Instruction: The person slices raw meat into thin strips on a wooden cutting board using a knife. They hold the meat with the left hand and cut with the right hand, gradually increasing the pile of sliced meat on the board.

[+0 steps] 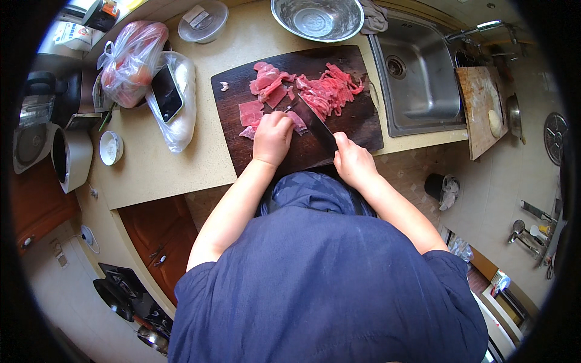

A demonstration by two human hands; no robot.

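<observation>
A dark wooden cutting board point(317, 55) lies on the countertop before me. My right hand point(356, 159) grips the handle of a kitchen knife with a broad dark blade point(316, 127), which slants up and left over the board. Beside the blade, the curled fingers of my left hand point(273, 138) hold down a slice of raw meat point(298, 123); the fingertips are partly hidden. Flat meat slices point(250, 112) and a looser pile of slices point(268, 79) lie beyond that hand. Thin meat strips point(330, 88) are heaped past the knife, towards the board's right side.
A metal bowl point(333, 31) stands behind the board, with a steel sink point(420, 109) to its right. Leftward are a smartphone point(167, 94) on a white plastic bag point(184, 131), a bag of red produce point(131, 63) and a small bowl point(111, 148). A small pale scrap point(224, 86) lies on the board.
</observation>
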